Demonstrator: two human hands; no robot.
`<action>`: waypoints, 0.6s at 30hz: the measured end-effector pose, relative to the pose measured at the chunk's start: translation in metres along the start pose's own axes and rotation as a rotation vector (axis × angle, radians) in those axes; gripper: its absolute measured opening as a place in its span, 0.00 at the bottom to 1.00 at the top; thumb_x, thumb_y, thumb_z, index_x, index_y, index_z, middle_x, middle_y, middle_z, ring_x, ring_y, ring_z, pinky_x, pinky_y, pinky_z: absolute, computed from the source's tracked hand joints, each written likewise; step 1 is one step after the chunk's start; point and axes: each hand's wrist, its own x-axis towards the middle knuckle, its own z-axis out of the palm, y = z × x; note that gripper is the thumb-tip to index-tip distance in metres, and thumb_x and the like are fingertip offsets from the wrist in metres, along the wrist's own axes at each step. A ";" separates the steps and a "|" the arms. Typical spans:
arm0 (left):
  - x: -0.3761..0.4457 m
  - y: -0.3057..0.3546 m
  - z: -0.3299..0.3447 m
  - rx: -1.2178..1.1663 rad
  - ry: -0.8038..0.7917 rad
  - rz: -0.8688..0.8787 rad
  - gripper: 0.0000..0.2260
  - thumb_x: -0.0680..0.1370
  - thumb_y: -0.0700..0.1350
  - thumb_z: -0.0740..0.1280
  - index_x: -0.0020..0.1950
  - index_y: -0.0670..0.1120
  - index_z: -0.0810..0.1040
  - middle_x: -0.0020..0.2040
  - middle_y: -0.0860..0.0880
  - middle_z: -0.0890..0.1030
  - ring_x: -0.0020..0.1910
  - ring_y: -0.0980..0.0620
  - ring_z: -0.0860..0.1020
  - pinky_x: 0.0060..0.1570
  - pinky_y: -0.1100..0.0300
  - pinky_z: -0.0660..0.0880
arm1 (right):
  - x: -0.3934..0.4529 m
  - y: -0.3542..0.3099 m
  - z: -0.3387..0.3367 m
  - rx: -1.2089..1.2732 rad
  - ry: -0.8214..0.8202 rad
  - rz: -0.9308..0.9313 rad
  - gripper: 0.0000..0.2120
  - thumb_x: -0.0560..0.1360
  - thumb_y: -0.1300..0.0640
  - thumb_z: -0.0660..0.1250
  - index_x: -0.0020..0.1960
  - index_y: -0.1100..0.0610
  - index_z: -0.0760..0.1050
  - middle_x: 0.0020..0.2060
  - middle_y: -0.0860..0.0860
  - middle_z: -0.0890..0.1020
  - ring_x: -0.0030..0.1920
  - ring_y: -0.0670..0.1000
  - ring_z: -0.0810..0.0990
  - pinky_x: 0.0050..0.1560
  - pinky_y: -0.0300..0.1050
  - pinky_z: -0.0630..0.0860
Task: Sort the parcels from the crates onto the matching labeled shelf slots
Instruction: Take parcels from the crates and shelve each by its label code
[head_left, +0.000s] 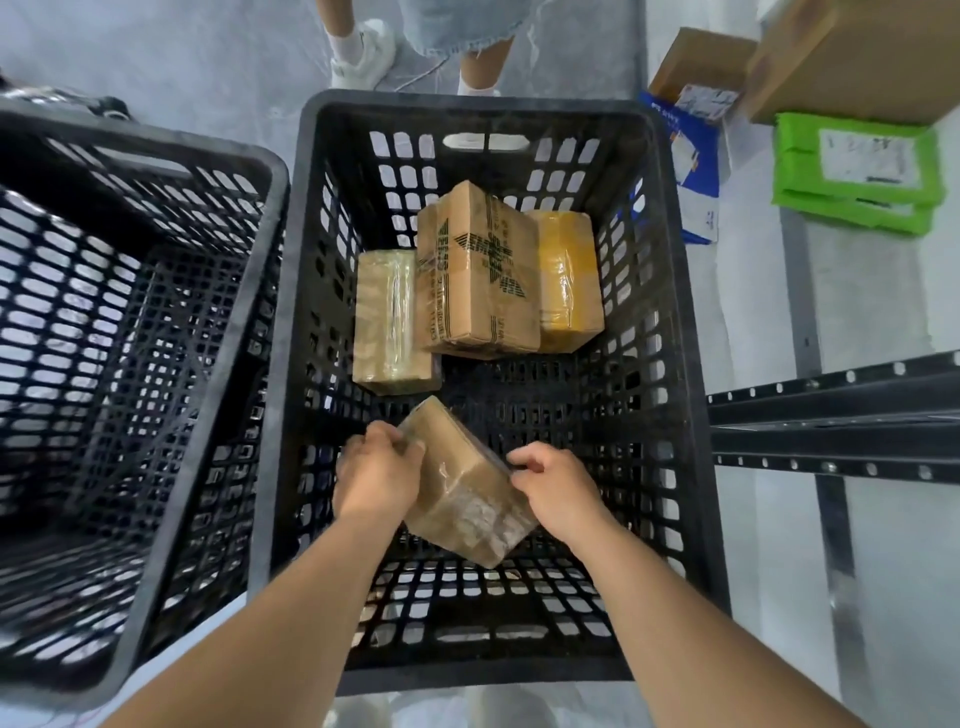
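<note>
One tape-wrapped parcel (467, 488) is gripped by left hand (376, 470) and right hand (556, 488) inside the middle crate (291, 322); three parcels remain, left crate (249, 260) apparently emptied.

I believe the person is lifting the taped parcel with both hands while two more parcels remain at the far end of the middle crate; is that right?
Not quite: the head view shows three parcels left, a clear-taped one, a printed box and a yellow-taped one. Both the left hand and right hand do grip the taped parcel in the middle crate.
</note>
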 end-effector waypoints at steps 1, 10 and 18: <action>0.002 -0.002 0.000 0.006 -0.043 0.013 0.21 0.77 0.61 0.59 0.64 0.50 0.70 0.62 0.45 0.73 0.61 0.44 0.72 0.59 0.46 0.73 | 0.003 0.001 0.003 -0.029 -0.021 0.030 0.18 0.78 0.50 0.62 0.67 0.49 0.70 0.64 0.53 0.70 0.56 0.52 0.76 0.56 0.46 0.75; 0.015 -0.011 -0.001 -0.152 -0.277 -0.062 0.43 0.64 0.76 0.62 0.74 0.58 0.59 0.70 0.50 0.69 0.66 0.44 0.70 0.64 0.46 0.69 | 0.020 0.023 0.028 0.350 -0.041 0.424 0.27 0.77 0.37 0.58 0.64 0.56 0.65 0.54 0.54 0.77 0.49 0.57 0.80 0.49 0.51 0.78; 0.025 -0.024 0.013 -0.083 -0.147 -0.119 0.27 0.78 0.54 0.62 0.75 0.55 0.59 0.73 0.43 0.64 0.68 0.40 0.67 0.66 0.46 0.67 | 0.018 0.025 0.010 0.220 -0.105 0.410 0.10 0.73 0.60 0.68 0.53 0.61 0.76 0.39 0.55 0.83 0.38 0.53 0.82 0.43 0.47 0.79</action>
